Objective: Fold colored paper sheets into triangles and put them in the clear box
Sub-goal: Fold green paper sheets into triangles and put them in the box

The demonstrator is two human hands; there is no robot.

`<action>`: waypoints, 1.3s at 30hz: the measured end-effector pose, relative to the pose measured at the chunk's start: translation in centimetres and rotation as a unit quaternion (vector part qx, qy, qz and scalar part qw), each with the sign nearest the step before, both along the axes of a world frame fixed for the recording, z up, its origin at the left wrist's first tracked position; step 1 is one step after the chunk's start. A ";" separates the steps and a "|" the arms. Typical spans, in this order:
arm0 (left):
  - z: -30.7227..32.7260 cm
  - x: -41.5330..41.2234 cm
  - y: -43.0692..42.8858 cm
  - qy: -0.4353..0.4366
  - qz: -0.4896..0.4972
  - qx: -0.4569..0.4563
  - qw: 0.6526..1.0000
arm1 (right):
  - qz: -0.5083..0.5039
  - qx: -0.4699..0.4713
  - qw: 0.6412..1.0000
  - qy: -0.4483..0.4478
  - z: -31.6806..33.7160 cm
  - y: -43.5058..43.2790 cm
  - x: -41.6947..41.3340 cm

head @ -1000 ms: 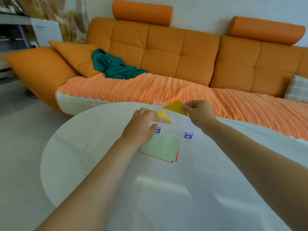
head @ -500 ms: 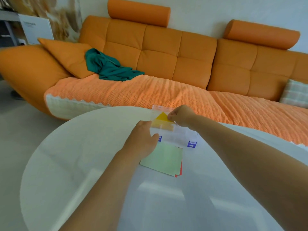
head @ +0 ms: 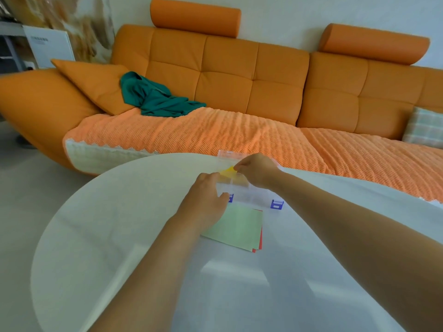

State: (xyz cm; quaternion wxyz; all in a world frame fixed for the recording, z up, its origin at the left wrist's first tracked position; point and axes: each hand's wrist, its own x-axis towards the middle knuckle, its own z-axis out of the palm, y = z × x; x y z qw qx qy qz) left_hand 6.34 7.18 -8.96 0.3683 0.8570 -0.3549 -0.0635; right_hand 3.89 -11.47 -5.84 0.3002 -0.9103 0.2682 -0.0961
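Lowered since a second ago, the yellow triangle now dips into the clear box at mid-frame. Nearest, unfolded sheets wait on the tabletop. The left hand keeps its grip on the box's edge, and beyond it the right hand pinches the triangle, not yet released.

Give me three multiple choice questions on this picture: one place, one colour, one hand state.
1. Where does the paper stack lie? A in the clear box; B on the table, nearer than the box; C on a chair.
2. The stack's top colour: A blue; B black; C light green.
3. The right hand: A pinches the yellow triangle; B lies flat; C makes a fist.
Key: B, the stack lies on the tabletop before the box; C, pale green shows on top; A, fingertips grip the triangle at the box.
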 end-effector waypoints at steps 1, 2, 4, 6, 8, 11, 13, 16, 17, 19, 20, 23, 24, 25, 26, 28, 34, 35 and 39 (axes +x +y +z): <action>0.1 0.0 0.1 -0.001 -0.001 0.002 1.000 | 0.004 -0.010 1.000 -0.009 0.2 0.1 -0.3; 0.2 0.0 0.2 -0.003 -0.001 0.002 1.000 | 0.011 -0.025 0.999 -0.018 0.5 0.3 -0.7; 0.4 0.0 0.5 -0.015 0.003 -0.001 1.000 | 0.023 -0.061 0.997 -0.045 1.0 0.7 -1.6; 0.7 -0.2 0.8 -0.039 0.017 -0.005 0.999 | 0.036 -0.089 0.992 -0.082 1.5 1.2 -2.7; 1.1 -0.5 1.2 -0.063 0.028 -0.011 0.998 | 0.066 -0.109 0.986 -0.110 1.9 2.2 -4.3; 1.4 -1.3 2.1 -0.085 0.005 -0.003 0.996 | 0.134 -0.091 0.982 -0.095 2.0 4.1 -7.5; 1.3 -1.9 2.8 -0.090 -0.032 0.024 0.995 | 0.169 -0.075 0.982 -0.036 1.2 5.2 -9.7; 0.6 -3.1 3.7 -0.091 -0.092 0.095 0.987 | 0.193 -0.097 0.976 0.032 -0.7 6.1 -12.1; 0.3 -3.5 4.0 -0.088 -0.110 0.123 0.982 | 0.196 -0.107 0.973 0.049 -1.2 6.4 -12.7; -0.2 -4.0 4.6 -0.079 -0.135 0.169 0.973 | 0.195 -0.112 0.971 0.079 -2.0 6.7 -13.7; -0.4 -4.1 4.8 -0.079 -0.139 0.177 0.971 | 0.190 -0.110 0.971 0.090 -2.4 6.8 -14.0; -0.8 -4.0 5.4 -0.085 -0.129 0.139 0.978 | 0.174 -0.112 0.976 0.064 -3.3 6.9 -14.3; -0.9 -3.9 5.5 -0.092 -0.128 0.126 0.979 | 0.166 -0.108 0.979 0.049 -3.4 6.9 -14.3; -1.0 -3.8 5.6 -0.100 -0.129 0.117 0.980 | 0.160 -0.106 0.981 0.035 -3.4 7.0 -14.2; -1.0 -3.6 5.7 -0.109 -0.131 0.111 0.979 | 0.156 -0.104 0.982 0.024 -3.4 7.0 -14.2; -1.2 -3.3 5.7 -0.117 -0.128 0.099 0.980 | 0.155 -0.104 0.982 0.012 -3.5 7.0 -14.1; -1.0 -3.2 5.8 -0.108 -0.128 0.095 0.981 | 0.132 -0.100 0.986 -0.004 -3.4 6.7 -14.1; -1.0 -3.3 5.7 -0.112 -0.126 0.089 0.982 | 0.125 -0.096 0.987 -0.012 -3.4 6.7 -14.1; -0.8 -3.2 5.6 -0.129 -0.110 0.070 0.983 | 0.137 -0.079 0.987 -0.042 -3.4 6.3 -14.1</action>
